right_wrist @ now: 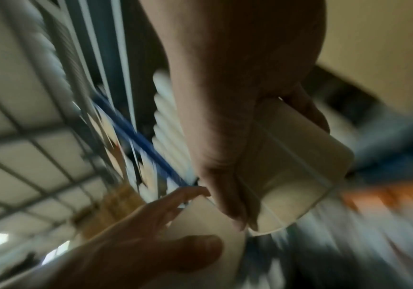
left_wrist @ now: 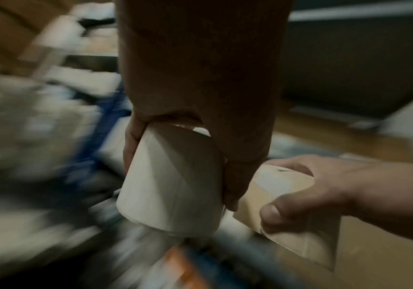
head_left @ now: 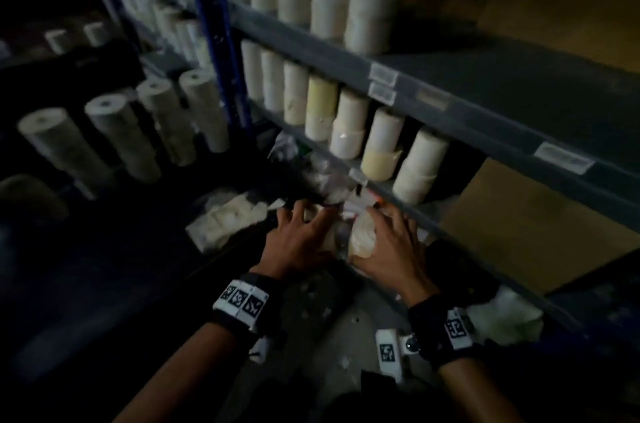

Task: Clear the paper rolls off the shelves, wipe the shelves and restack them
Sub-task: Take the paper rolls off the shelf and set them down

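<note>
Low in front of the grey shelves (head_left: 450, 117), each hand is clamped round one paper roll: the left hand (left_wrist: 200, 109) on a white paper roll (left_wrist: 173, 185), the right hand (right_wrist: 230, 121) on a cream paper roll (right_wrist: 297, 176). The rolls look light, stiff-cored and smooth; a grip around the middle should suit, since a loose outer wrap may slip.

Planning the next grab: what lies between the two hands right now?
Only the rolls they hold. The left hand grips a white roll and the right hand a tan-wrapped roll; in the left wrist view the two sit side by side, apparently touching.
</note>
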